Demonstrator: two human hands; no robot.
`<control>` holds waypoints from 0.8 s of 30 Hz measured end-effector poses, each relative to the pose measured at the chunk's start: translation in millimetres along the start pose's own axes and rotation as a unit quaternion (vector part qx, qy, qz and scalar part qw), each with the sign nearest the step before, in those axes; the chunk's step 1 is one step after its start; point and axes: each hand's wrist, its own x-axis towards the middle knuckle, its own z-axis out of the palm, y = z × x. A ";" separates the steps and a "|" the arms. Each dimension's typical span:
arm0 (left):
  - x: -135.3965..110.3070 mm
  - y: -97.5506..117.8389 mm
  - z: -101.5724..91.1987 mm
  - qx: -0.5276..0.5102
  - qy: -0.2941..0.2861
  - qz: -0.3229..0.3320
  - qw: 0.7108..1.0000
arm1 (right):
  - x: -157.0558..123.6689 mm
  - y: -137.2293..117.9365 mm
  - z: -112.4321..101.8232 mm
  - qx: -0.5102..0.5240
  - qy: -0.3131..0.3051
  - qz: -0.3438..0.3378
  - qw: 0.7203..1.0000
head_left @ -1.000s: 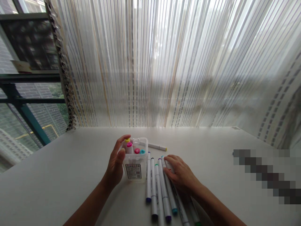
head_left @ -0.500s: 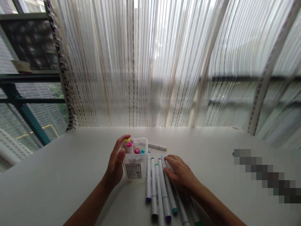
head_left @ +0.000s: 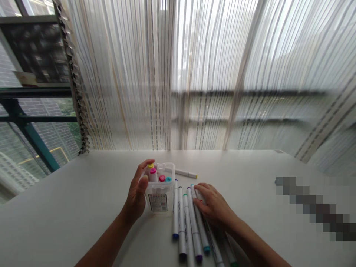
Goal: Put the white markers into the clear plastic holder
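My left hand (head_left: 137,194) is wrapped around the left side of a clear plastic box (head_left: 164,188) with a printed label on its front. Several capped markers stand inside, among them a yellow one (head_left: 150,165), a pink one (head_left: 153,175), a red one (head_left: 162,178) and a light blue one (head_left: 168,179). To the right of the box, several white markers (head_left: 194,230) lie side by side. Over their far right ends is my right hand (head_left: 213,204), its thumb and fingers closed around a white marker (head_left: 200,196) that is mostly hidden by the hand.
Behind the box, a single white marker with a yellow end (head_left: 186,173) lies on the white table (head_left: 69,215). A striped sheer curtain (head_left: 139,74) hangs along the table's far edge. A blurred-out dark shape (head_left: 317,207) is at the right.
The curtain has shifted in its folds. Both hands, the box and the markers stay in place.
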 end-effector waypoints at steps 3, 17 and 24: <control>-0.6 1.0 0.5 0.001 0.000 0.002 1.000 | 0.4 0.5 0.0 0.001 0.001 -0.002 1.000; 0.0 -1.9 -0.8 0.013 -0.001 0.007 1.000 | 1.3 2.8 1.0 -0.003 -0.003 -0.002 1.000; -0.3 -2.2 -1.2 0.012 -0.003 0.007 1.000 | 0.6 2.9 1.3 -0.002 0.004 -0.005 1.000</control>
